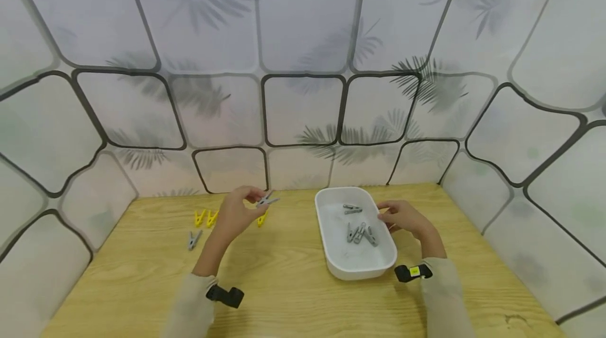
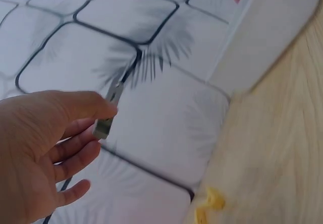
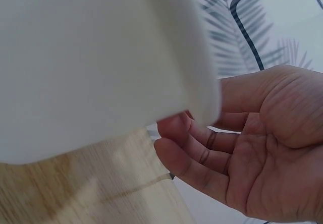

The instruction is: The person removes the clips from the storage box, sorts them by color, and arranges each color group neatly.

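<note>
My left hand (image 1: 252, 197) is raised over the wooden table and pinches a grey clothespin (image 1: 268, 201) between thumb and fingers. The left wrist view shows the same clothespin (image 2: 107, 117) at the fingertips of that hand (image 2: 45, 148). A white tray (image 1: 360, 267) stands right of centre with several grey clothespins (image 1: 361, 233) inside. My right hand (image 1: 385, 217) holds the tray's right rim. In the right wrist view its curled fingers (image 3: 202, 153) lie against the tray's outer wall (image 3: 101, 67), with the fingertips hidden.
Three yellow clothespins (image 1: 205, 217) and one grey clothespin (image 1: 193, 239) lie on the table (image 1: 284, 285) near the left hand. Patterned walls close in the back and both sides. Yellow clothespins (image 2: 209, 208) also show in the left wrist view.
</note>
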